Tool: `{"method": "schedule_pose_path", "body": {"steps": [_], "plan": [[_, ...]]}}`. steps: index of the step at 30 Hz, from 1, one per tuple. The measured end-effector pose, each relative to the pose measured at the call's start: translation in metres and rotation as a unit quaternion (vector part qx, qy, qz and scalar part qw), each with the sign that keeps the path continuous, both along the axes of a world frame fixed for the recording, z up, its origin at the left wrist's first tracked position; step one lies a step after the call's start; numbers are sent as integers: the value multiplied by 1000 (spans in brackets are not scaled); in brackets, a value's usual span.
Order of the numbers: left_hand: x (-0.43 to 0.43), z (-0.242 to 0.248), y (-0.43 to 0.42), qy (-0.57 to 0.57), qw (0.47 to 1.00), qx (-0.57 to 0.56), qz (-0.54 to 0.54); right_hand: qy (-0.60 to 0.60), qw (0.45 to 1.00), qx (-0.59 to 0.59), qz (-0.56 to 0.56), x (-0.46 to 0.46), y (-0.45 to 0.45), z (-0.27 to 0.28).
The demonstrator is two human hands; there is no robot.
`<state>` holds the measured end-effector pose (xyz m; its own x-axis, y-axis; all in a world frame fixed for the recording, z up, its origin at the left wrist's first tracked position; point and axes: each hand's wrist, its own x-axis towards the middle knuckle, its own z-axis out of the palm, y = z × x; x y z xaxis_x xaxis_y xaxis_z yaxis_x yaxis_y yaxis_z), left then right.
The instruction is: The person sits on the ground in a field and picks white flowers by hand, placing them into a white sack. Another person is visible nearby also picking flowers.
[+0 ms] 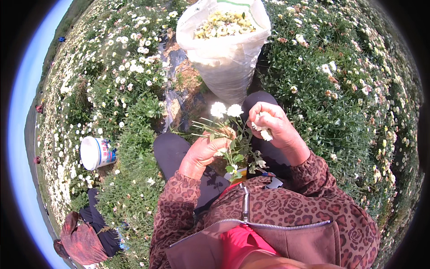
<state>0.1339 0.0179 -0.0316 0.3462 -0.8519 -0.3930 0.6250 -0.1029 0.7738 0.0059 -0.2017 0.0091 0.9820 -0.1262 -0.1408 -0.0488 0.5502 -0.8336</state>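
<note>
My left hand (pixel 215 143) grips a bunch of cut flower stems (pixel 205 127) with green leaves, above my lap. Two white chrysanthemum-like blooms (pixel 226 110) stand up just beyond its fingers, while leafy ends (pixel 237 158) hang on the near side. To the right of the bunch, my right hand (pixel 273 122) is curled around several white flower heads (pixel 263 129), their petals showing between thumb and fingers. Beyond my knees stands a white woven sack (pixel 223 67), its mouth wide and filled with picked yellow-white flower heads (pixel 225 25).
A white bucket (pixel 90 153) bearing writing lies tipped on its side at left. Dense flowering plants (pixel 319 101) border me on both sides. Dark plastic film (pixel 174 60) and bare soil (pixel 188 75) run beside the sack. Another person (pixel 84 238) is low among the plants at lower left.
</note>
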Motion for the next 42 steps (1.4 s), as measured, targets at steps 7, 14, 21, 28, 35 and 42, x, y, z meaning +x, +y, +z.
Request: {"method": "schedule_pose_path", "body": {"steps": [7,14,21,28,35,42], "plan": [[-17,32,-17,-205,977,64,-14,-23,976,-165,-138,-40,-37,16],[-30,47,-32,-234,972,33,7,-29,968,-232,-93,-46,-20,13],[-49,29,-35,-270,954,-131,0,-71,914,-392,-72,-38,20,8],[-59,26,-11,-253,961,-109,29,6,984,-173,38,-49,36,13],[-64,24,8,-301,949,-85,-43,-48,946,-307,97,-58,50,15],[-71,98,43,-626,775,-24,-83,-75,979,143,120,-90,71,22]]}}
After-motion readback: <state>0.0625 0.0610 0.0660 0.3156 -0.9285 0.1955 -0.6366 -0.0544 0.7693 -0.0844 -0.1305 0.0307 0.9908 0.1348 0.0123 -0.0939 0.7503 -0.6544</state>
